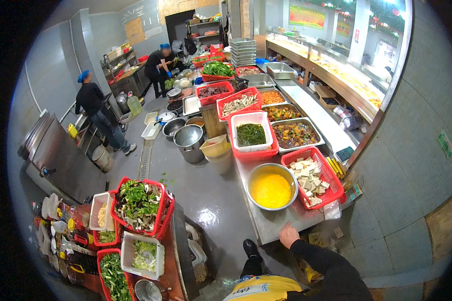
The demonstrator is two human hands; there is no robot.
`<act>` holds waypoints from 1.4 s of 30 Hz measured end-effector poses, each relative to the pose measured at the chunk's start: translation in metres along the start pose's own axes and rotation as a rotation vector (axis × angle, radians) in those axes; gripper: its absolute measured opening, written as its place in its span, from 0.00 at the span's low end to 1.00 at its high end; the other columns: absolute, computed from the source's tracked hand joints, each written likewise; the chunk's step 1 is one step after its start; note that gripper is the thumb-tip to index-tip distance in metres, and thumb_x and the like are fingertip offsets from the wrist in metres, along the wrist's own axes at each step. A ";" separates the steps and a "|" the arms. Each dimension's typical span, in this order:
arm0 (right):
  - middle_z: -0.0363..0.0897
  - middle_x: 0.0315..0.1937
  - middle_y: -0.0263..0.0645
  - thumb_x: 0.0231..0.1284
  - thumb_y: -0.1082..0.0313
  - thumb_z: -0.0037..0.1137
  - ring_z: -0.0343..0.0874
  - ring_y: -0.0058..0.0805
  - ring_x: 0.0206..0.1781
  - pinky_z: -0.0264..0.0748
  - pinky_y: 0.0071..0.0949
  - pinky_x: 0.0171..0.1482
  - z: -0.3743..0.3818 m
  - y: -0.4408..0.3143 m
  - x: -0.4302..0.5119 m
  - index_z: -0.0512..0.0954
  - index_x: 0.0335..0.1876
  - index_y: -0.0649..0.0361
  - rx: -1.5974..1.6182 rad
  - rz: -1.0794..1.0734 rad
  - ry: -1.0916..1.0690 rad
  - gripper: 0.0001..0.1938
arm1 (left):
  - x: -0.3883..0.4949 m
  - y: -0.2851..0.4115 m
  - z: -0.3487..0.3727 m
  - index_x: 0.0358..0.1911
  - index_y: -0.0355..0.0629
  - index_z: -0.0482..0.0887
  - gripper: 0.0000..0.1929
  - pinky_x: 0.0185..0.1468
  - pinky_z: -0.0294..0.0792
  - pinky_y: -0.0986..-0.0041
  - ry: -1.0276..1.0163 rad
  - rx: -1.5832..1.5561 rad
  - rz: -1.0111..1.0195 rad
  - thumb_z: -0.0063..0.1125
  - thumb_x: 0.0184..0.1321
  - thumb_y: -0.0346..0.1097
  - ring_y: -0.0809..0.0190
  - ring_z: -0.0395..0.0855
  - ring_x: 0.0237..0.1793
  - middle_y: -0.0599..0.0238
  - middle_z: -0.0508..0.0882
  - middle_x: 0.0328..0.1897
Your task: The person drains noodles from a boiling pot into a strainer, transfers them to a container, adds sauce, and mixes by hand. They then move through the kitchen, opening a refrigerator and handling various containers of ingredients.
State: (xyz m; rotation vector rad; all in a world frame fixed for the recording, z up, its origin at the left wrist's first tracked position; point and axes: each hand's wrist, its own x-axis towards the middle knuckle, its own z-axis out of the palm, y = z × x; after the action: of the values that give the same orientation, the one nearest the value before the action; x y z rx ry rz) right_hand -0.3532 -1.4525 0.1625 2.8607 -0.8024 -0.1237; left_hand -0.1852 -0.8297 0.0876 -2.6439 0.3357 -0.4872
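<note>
At the near edge of the steel table (263,225), my right hand (289,236) rests with its index finger extended and nothing visible in it. Just beyond it stand a steel pot of yellow liquid, likely beaten egg (272,190), and a red basket of tofu pieces (310,180). What seems to be a fingertip of my left hand (179,298) shows at the bottom edge; the rest is out of view. Near it are a clear bowl (148,290), a white basket of chopped greens (145,256) and a red basket of cut green vegetables (115,276).
Farther along the table are a white basket of green strips (252,134) and steel trays of cooked food (295,133). A large steel pot (189,143) stands on the floor. Two people in blue caps, one standing (94,94) and one bending (156,67), are at the back left. Bottles (75,240) crowd the lower left.
</note>
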 end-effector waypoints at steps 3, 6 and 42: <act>0.84 0.45 0.62 0.56 0.65 0.52 0.85 0.46 0.39 0.80 0.40 0.39 0.001 -0.003 0.000 0.87 0.35 0.63 -0.018 0.001 0.054 0.13 | -0.002 -0.002 0.006 0.71 0.49 0.68 0.31 0.15 0.70 0.62 -0.033 0.017 -0.020 0.50 0.60 0.37 0.60 0.81 0.16 0.41 0.73 0.70; 0.83 0.46 0.64 0.56 0.66 0.53 0.85 0.46 0.39 0.81 0.40 0.39 0.008 -0.006 0.003 0.87 0.35 0.64 -0.047 0.001 0.055 0.13 | -0.001 -0.003 0.015 0.71 0.45 0.67 0.32 0.14 0.69 0.63 0.031 0.032 -0.010 0.51 0.59 0.38 0.61 0.80 0.15 0.37 0.73 0.70; 0.87 0.39 0.54 0.62 0.61 0.52 0.85 0.49 0.48 0.78 0.43 0.50 0.009 -0.006 0.008 0.88 0.33 0.57 -0.084 -0.082 0.012 0.13 | 0.040 0.000 -0.081 0.75 0.31 0.55 0.37 0.33 0.80 0.66 -0.828 -0.104 -0.065 0.53 0.63 0.33 0.51 0.90 0.36 0.29 0.49 0.80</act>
State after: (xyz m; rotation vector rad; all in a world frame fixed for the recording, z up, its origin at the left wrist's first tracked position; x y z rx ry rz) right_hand -0.3444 -1.4528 0.1520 2.8133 -0.6610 -0.1468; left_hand -0.1802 -0.8713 0.1678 -2.6859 0.0091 0.6240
